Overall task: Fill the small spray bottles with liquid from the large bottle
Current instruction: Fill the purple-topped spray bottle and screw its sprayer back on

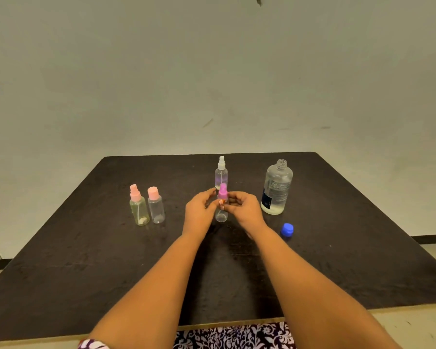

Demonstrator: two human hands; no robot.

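Observation:
A small clear spray bottle with a magenta top [222, 197] stands at the table's middle. My left hand [199, 212] pinches it at the neck, and my right hand [242, 209] curls round it from the right. The large clear bottle [277, 187] stands uncapped to the right, liquid low inside. Its blue cap [287, 229] lies in front of it. Behind my hands stands a taller spray bottle with a white top [221, 172]. On the left stand a yellowish bottle with a pink spray top [138, 206] and a clear bottle with a pink cap [155, 206].
The dark table [86, 260] has its front edge close to me and its far edge near a pale wall. Patterned cloth shows at the bottom of the view.

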